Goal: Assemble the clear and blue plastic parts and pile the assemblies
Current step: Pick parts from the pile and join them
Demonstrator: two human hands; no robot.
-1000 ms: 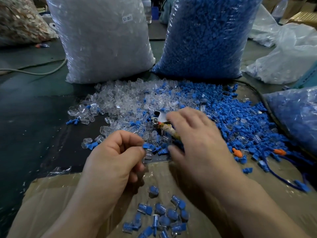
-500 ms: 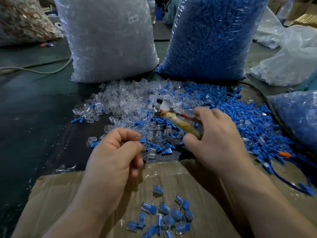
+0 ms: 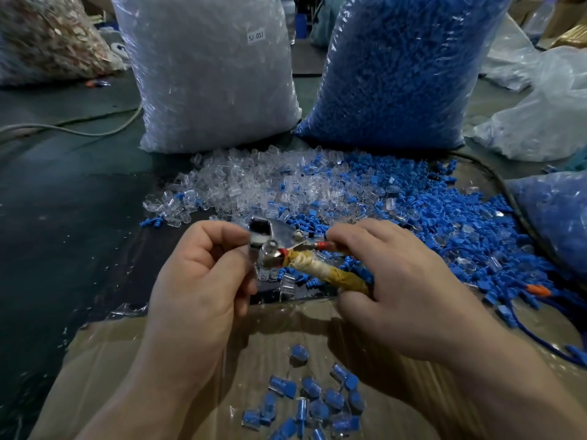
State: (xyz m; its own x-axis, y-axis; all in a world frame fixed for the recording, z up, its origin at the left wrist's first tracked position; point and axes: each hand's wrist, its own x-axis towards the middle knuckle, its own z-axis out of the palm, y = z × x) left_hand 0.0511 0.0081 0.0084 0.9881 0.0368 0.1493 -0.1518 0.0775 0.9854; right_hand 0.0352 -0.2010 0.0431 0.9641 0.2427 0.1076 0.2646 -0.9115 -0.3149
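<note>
My right hand grips the tape-wrapped handles of a metal press tool, held above the table. My left hand is curled at the tool's metal head and pinches a small plastic part there; its fingers hide most of the part. Behind the hands lie a spread of loose clear parts and, to the right, a spread of loose blue parts. Several finished clear-and-blue assemblies lie in a small pile on the cardboard sheet below my hands.
A tall bag of clear parts and a tall bag of blue parts stand at the back. Another bag of blue parts lies at the right edge. A pale cable runs across the dark table on the left.
My right hand lifted the tool from the parts and brought it left to my left hand. My left hand rose to meet the tool's head.
</note>
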